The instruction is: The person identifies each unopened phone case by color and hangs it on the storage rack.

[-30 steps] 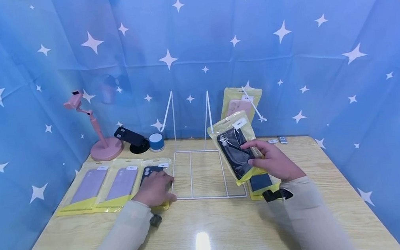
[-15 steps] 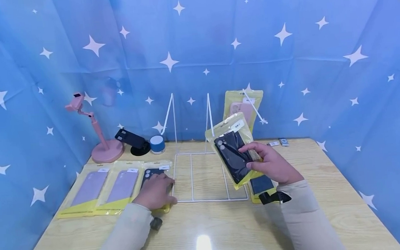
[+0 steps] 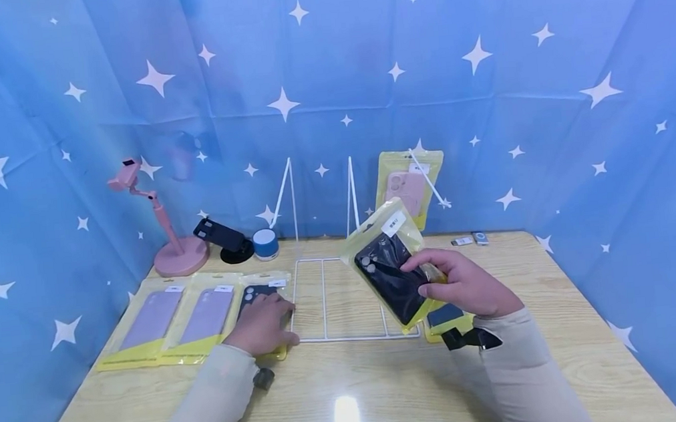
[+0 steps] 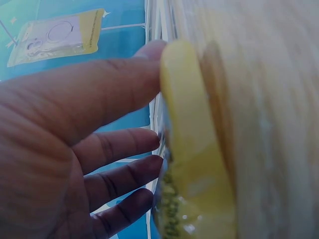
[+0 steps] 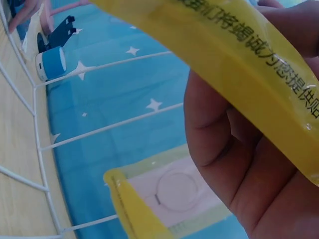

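Observation:
My right hand pinches a packaged black phone case by its right side, thumb in front. The clear bag with a yellow bottom tilts over the white wire rack; in the right wrist view its yellow strip shows printed writing, and my fingers curl behind it. My left hand rests over another packaged dark phone case lying on the table, covering much of it. Close up in the left wrist view, thumb and loosely spread fingers touch the yellow edge of that bag.
A packaged pink phone case hangs on the rack's right hook. Two packaged purple cases lie at left. Behind stand a pink stand, a black phone holder and a blue speaker. Another dark package lies under my right hand.
My right hand has brought the packaged black phone case slightly lower and to the left, tilting it further. The left hand has stayed in place.

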`<action>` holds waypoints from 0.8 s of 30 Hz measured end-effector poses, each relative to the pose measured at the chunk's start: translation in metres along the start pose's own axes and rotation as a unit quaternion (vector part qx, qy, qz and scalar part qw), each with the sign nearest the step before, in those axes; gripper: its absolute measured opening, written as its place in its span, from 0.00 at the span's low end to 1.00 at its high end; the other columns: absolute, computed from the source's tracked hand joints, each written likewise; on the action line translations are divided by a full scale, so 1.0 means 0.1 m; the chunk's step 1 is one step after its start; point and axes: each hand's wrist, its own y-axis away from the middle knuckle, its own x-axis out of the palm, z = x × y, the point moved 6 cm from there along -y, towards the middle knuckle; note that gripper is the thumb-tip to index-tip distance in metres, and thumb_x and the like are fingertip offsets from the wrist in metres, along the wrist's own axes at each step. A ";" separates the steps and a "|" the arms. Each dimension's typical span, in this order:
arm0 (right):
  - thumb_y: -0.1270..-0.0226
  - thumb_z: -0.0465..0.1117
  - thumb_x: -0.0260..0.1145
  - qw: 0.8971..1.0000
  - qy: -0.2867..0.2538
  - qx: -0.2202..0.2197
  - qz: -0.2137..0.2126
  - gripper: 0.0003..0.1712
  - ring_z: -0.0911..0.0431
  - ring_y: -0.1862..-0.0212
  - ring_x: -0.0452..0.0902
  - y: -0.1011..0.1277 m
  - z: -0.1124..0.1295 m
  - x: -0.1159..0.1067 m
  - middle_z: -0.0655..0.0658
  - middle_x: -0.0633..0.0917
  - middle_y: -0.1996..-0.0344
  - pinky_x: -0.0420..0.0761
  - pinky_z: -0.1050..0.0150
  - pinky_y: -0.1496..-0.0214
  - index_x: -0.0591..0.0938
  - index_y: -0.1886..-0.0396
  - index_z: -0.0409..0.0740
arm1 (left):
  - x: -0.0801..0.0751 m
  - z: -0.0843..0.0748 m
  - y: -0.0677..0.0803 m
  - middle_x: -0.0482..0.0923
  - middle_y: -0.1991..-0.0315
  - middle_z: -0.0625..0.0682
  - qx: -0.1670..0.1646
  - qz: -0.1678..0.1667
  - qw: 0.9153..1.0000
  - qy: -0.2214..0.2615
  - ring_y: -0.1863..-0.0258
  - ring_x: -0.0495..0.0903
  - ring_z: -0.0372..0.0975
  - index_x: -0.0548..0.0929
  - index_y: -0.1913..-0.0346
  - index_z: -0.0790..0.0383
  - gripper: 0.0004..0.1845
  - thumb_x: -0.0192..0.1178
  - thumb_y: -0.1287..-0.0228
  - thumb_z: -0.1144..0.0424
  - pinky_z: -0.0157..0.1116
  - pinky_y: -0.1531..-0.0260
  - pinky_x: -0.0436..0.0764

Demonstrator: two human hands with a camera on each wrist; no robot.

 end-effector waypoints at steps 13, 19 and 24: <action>0.29 0.21 0.62 0.996 -0.047 -0.069 0.044 0.24 0.58 0.44 0.76 0.07 0.23 0.10 0.52 0.80 0.39 0.88 0.62 0.56 0.81 0.38 0.44 | -0.06 -0.04 0.04 0.80 0.35 0.55 0.000 -0.003 1.000 0.002 0.35 0.75 0.52 0.86 0.36 0.53 0.35 0.80 0.46 0.46 0.57 0.32 0.74; 0.28 0.22 0.62 0.996 -0.046 -0.064 0.041 0.24 0.57 0.42 0.77 0.04 0.28 0.15 0.50 0.79 0.37 0.89 0.59 0.51 0.81 0.37 0.45 | -0.04 -0.03 0.03 0.79 0.34 0.56 0.001 -0.001 1.000 0.004 0.35 0.75 0.52 0.85 0.35 0.53 0.35 0.80 0.46 0.45 0.56 0.32 0.74; 0.28 0.24 0.64 0.998 -0.010 -0.058 0.021 0.24 0.57 0.43 0.75 0.02 0.28 0.16 0.49 0.80 0.38 0.84 0.64 0.51 0.81 0.36 0.45 | -0.04 -0.02 0.02 0.79 0.34 0.55 0.000 -0.001 1.000 0.001 0.36 0.75 0.51 0.86 0.35 0.52 0.35 0.80 0.46 0.45 0.56 0.32 0.74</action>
